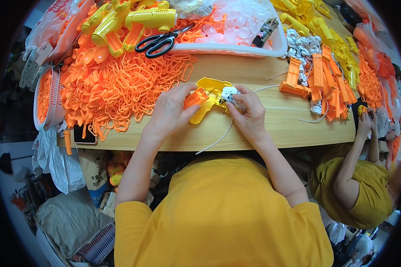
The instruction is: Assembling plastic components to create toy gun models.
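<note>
In front of me on the wooden table lies a yellow plastic shell half (200, 115), its hollow side up, between my two hands. My left hand (173, 109) is closed on an orange plastic box-like part (196, 98) at the shell's left side. A white plastic part (229, 94) is pinched in my right hand (249, 110) over the shell's right end. Thin dark wires show between the orange and white parts. From near my right hand a pale thin tube (219, 141) runs down across the table; another pale tube (266, 87) extends to the right.
Orange loops and clips (120, 84) are heaped at the left, under yellow gun-shaped shells (149, 19). Black-handled scissors (158, 44) lie against a white tray (236, 50) of clear caps. Orange battery-box parts (317, 78) lie right. A person (356, 187) works at the far right.
</note>
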`<action>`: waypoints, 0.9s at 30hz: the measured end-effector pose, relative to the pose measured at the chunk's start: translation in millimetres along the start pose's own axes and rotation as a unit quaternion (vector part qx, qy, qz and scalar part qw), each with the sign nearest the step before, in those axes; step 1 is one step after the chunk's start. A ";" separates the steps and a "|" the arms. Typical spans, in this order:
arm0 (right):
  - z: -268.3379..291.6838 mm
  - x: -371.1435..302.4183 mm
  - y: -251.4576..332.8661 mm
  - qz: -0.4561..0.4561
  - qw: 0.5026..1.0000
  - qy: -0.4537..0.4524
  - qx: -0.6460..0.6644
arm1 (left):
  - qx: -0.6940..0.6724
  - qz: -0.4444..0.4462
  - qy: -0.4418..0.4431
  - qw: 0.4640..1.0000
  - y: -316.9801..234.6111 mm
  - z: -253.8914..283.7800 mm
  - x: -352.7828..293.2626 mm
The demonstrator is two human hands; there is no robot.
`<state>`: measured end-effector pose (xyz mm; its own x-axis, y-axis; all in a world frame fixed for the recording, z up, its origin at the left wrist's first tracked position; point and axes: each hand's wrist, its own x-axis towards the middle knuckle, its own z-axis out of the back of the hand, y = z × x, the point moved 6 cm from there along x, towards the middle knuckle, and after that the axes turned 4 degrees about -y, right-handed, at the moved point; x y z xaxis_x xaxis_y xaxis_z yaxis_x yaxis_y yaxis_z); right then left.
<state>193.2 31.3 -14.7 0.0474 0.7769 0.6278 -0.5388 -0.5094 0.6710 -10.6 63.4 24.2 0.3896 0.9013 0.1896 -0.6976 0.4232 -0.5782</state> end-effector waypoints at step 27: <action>0.7 -1.4 -0.8 0.004 1.000 -0.006 -0.007 | -0.034 0.067 -0.086 0.993 -15.1 -29.6 15.3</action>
<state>194.2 30.4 -15.9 0.0531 0.7681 0.6381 -0.5511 -0.5103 0.6602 23.7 67.9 12.4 0.1823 0.9543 0.2366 -0.6921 0.2955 -0.6586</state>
